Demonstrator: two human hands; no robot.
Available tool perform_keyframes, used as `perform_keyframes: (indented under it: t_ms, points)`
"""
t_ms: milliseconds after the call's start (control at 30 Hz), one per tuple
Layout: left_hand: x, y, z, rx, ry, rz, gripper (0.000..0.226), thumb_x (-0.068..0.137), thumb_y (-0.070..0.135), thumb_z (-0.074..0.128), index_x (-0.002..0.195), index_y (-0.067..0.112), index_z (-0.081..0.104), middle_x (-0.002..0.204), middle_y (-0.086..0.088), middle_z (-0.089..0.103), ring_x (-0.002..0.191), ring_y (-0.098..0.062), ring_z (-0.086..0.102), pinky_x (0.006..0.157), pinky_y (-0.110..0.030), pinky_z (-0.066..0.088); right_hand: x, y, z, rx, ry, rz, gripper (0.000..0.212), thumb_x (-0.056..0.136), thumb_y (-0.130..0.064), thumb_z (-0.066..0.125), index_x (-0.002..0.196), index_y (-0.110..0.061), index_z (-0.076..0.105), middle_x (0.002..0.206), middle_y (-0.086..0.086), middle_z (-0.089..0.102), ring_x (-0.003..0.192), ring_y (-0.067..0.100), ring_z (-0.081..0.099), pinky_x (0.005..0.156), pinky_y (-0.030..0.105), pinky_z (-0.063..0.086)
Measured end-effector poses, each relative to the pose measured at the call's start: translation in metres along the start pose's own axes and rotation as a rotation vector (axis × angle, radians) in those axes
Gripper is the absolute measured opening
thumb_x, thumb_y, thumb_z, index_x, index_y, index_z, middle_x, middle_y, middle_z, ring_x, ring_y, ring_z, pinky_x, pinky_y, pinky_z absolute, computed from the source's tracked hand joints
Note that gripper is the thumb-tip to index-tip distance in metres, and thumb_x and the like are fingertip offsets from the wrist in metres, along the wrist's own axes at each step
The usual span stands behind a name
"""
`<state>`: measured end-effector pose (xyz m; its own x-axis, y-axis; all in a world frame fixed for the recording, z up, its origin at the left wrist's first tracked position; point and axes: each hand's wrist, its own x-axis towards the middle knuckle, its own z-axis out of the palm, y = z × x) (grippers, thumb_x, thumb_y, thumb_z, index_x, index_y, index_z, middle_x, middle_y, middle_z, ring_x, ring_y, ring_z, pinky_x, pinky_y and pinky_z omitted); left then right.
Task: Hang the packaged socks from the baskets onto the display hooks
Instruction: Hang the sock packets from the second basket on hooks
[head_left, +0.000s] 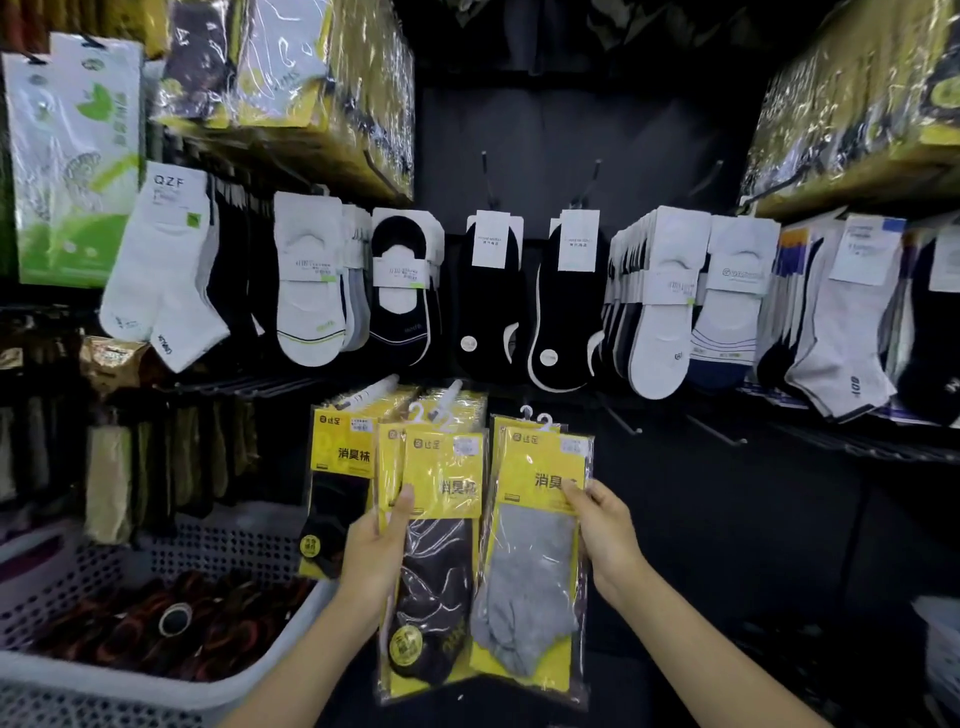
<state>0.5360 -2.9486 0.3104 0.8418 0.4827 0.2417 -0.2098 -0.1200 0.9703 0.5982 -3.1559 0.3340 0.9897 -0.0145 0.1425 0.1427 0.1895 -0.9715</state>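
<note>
My left hand (378, 545) grips a small stack of yellow packs holding dark socks (434, 561), with white plastic hangers at the top. My right hand (605, 525) grips a yellow pack of grey socks (535, 566) by its right edge, also topped by white hangers. Both stacks are held upright side by side in front of the lower display row. Just left of them, more yellow packs (340, 457) hang on a display hook (371, 391). Bare hooks (621, 422) stick out to the right of my hands.
A white perforated basket (156, 680) at lower left holds dark packaged goods. Rows of white and black socks (493, 296) hang above. Yellow packs fill the top shelves on both sides. A second basket's edge (940, 649) shows at lower right.
</note>
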Motion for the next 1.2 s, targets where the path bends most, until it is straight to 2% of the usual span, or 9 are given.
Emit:
perform_keyframes:
  t_ms: [133, 233, 333, 467, 700, 800, 900, 1000, 1200]
  points:
    - [0.016, 0.003, -0.007, 0.033, 0.029, 0.116, 0.045, 0.083, 0.054, 0.050, 0.062, 0.019, 0.033, 0.052, 0.009, 0.030, 0.053, -0.010, 0.030, 0.054, -0.019, 0.028, 0.023, 0.004, 0.003, -0.073, 0.029, -0.048, 0.013, 0.094, -0.016, 0.057, 0.088, -0.008, 0.067, 0.089, 0.007, 0.072, 0.080, 0.017, 0.067, 0.080, 0.034, 0.054]
    - [0.030, 0.001, -0.008, 0.027, 0.035, 0.192, 0.042, 0.086, 0.051, 0.050, 0.068, 0.014, 0.041, 0.056, 0.002, 0.035, 0.056, -0.013, 0.034, 0.054, -0.023, 0.029, 0.042, 0.011, 0.006, -0.103, 0.011, -0.067, 0.013, 0.094, -0.016, 0.058, 0.087, -0.007, 0.066, 0.077, 0.002, 0.071, 0.067, 0.009, 0.068, 0.061, 0.021, 0.053]
    - [0.042, 0.000, -0.004, 0.047, 0.073, 0.264, 0.050, 0.084, 0.052, 0.050, 0.057, 0.017, 0.026, 0.042, 0.010, 0.025, 0.041, -0.005, 0.022, 0.045, -0.017, 0.023, 0.066, 0.022, 0.006, -0.164, 0.011, -0.080, 0.017, 0.094, -0.017, 0.059, 0.095, -0.002, 0.067, 0.091, 0.012, 0.072, 0.079, 0.019, 0.070, 0.070, 0.030, 0.057]
    - [0.058, -0.007, 0.006, 0.089, 0.136, 0.342, 0.051, 0.086, 0.047, 0.050, 0.056, 0.019, 0.021, 0.035, 0.008, 0.023, 0.034, -0.006, 0.025, 0.038, -0.011, 0.025, 0.097, 0.045, 0.003, -0.119, 0.046, -0.058, 0.017, 0.088, -0.025, 0.066, 0.089, -0.009, 0.069, 0.085, 0.003, 0.073, 0.078, 0.012, 0.068, 0.064, 0.021, 0.051]
    - [0.061, -0.035, 0.026, -0.023, 0.112, 0.303, 0.045, 0.080, 0.053, 0.051, 0.053, 0.022, 0.031, 0.038, 0.010, 0.024, 0.035, -0.004, 0.024, 0.038, -0.011, 0.023, 0.115, 0.078, -0.006, -0.120, 0.281, -0.032, 0.017, 0.082, -0.017, 0.073, 0.086, -0.010, 0.058, 0.092, 0.012, 0.062, 0.091, 0.026, 0.061, 0.088, 0.044, 0.053]
    - [0.054, -0.049, 0.028, -0.076, 0.093, 0.214, 0.046, 0.073, 0.060, 0.052, 0.045, 0.026, 0.038, 0.038, 0.010, 0.025, 0.035, -0.004, 0.024, 0.039, -0.015, 0.025, 0.088, 0.079, 0.002, -0.093, 0.138, -0.079, 0.014, 0.090, -0.026, 0.063, 0.092, -0.013, 0.062, 0.093, 0.008, 0.065, 0.088, 0.021, 0.064, 0.075, 0.030, 0.054]
    - [0.039, -0.054, 0.028, -0.088, 0.050, 0.162, 0.047, 0.076, 0.058, 0.053, 0.041, 0.030, 0.043, 0.039, 0.011, 0.027, 0.037, -0.003, 0.027, 0.044, -0.016, 0.028, 0.054, 0.071, 0.018, -0.142, -0.066, -0.090, 0.020, 0.094, -0.034, 0.053, 0.099, -0.020, 0.067, 0.096, 0.002, 0.069, 0.092, 0.015, 0.066, 0.086, 0.032, 0.054]
    - [0.020, -0.050, 0.027, -0.119, 0.000, 0.110, 0.049, 0.078, 0.057, 0.055, 0.038, 0.030, 0.045, 0.039, 0.011, 0.031, 0.038, -0.001, 0.032, 0.045, -0.016, 0.032, 0.023, 0.055, 0.033, -0.126, -0.249, -0.051, 0.026, 0.094, -0.039, 0.051, 0.106, -0.022, 0.067, 0.101, -0.002, 0.073, 0.094, 0.010, 0.069, 0.080, 0.021, 0.053]
    - [-0.006, -0.036, 0.033, -0.130, -0.090, 0.064, 0.040, 0.080, 0.053, 0.057, 0.048, 0.028, 0.050, 0.037, 0.017, 0.042, 0.037, 0.005, 0.045, 0.041, -0.005, 0.034, -0.009, 0.043, 0.032, -0.007, -0.190, -0.042, 0.017, 0.090, -0.025, 0.061, 0.101, -0.014, 0.068, 0.098, 0.003, 0.075, 0.091, 0.016, 0.071, 0.073, 0.024, 0.056]
